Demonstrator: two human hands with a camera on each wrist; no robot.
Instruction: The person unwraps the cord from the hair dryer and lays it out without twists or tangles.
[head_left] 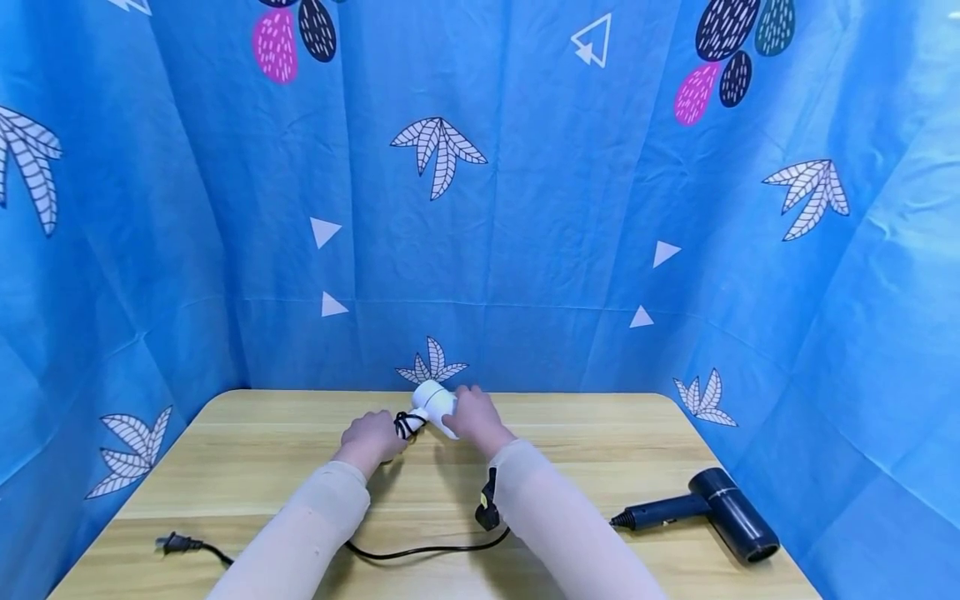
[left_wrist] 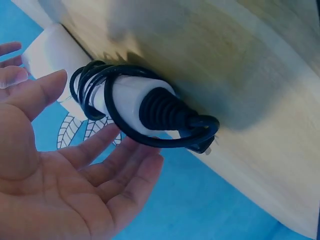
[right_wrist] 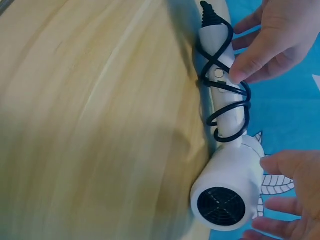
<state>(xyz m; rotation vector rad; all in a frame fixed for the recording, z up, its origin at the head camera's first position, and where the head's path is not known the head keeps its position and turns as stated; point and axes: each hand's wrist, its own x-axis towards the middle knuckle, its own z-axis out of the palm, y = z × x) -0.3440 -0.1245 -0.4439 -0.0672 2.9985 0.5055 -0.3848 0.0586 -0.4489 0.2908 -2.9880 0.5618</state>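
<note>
A white hair dryer (head_left: pixel 429 402) lies near the table's back edge, its black cord (right_wrist: pixel 227 90) wound around the handle. My left hand (head_left: pixel 372 437) is at the handle end; in the left wrist view its fingers (left_wrist: pixel 137 175) are loosely extended beside the handle and the looped cord, thumb spread apart. At the dryer's wide barrel (right_wrist: pixel 227 185) is my right hand (head_left: pixel 477 417). The right wrist view shows its fingers (right_wrist: pixel 277 205) loosely spread alongside the barrel. A round dark grille (right_wrist: pixel 221 206) faces out from one barrel end.
On the right of the wooden table (head_left: pixel 285 467) lies a dark blue hair dryer (head_left: pixel 738 512). A black plug (head_left: pixel 177 543) rests at the front left, and a black cable (head_left: pixel 427 551) runs beneath my forearms. Blue patterned curtain (head_left: pixel 525 250) surrounds the back and sides.
</note>
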